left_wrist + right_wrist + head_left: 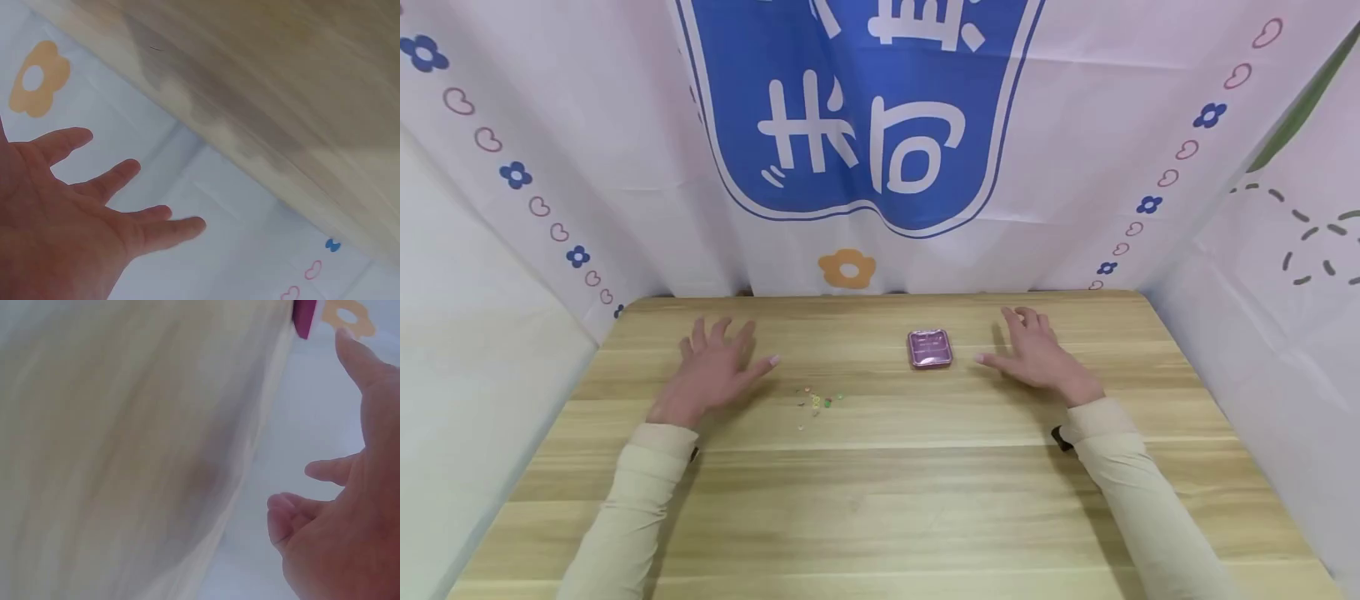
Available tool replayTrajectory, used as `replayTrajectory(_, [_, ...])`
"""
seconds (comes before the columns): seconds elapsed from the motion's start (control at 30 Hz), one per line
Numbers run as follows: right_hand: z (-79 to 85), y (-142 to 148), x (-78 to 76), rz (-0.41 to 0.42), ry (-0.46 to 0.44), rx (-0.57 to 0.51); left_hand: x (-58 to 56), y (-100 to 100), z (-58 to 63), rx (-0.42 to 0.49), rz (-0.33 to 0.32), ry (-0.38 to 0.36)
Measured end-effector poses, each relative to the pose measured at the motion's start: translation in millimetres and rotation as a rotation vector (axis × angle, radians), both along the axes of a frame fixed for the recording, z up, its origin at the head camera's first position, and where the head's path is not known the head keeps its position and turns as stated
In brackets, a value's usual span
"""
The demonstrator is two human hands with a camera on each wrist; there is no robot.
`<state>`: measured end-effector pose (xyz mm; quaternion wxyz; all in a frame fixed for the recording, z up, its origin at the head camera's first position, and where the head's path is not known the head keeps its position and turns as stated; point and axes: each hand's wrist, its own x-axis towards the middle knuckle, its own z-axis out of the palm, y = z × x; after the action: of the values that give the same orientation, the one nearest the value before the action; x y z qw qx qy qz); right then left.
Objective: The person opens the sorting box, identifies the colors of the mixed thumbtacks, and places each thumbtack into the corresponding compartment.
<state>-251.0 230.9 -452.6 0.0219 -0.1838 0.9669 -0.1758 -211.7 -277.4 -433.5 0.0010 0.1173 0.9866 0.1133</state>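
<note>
Both hands hover over the wooden table with nothing in them. My left hand (711, 375) has its fingers spread, with the thumb pointing toward a scatter of tiny coloured pieces (817, 402), some yellow, some green, too small to make out. In the left wrist view that hand (81, 206) shows an empty palm. To the right of the pieces lies a small square purple box (930, 348) with a clear, shiny top and divided compartments. My right hand (1033, 354) is just right of the box, thumb toward it; in the right wrist view the box's purple edge (305, 317) shows at the top.
The wooden table (880, 517) has its far edge against a white printed curtain (625, 192) with a blue emblem and an orange flower. White walls (1247, 375) of cloth stand close on both sides.
</note>
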Motion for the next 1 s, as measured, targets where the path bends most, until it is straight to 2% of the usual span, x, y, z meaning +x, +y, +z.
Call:
replayTrajectory(0.17, [-2.4,-15,-2.6,0.038,0.0,-0.037,-0.2,10,2.7,0.033,-0.035,0.002])
replayTrajectory(0.5, [-1.0,-41,-1.5,0.131,-0.037,-0.122,-1.8,37,5.1,0.053,-0.102,0.071])
replayTrajectory(0.83, [7.4,-61,-4.6,0.134,-0.05,-0.152,-4.6,64,4.0,0.056,-0.145,0.081])
replayTrajectory(1.0, [5.7,-69,-6.6,0.139,-0.074,-0.175,-6.5,75,1.0,0.08,-0.167,0.064])
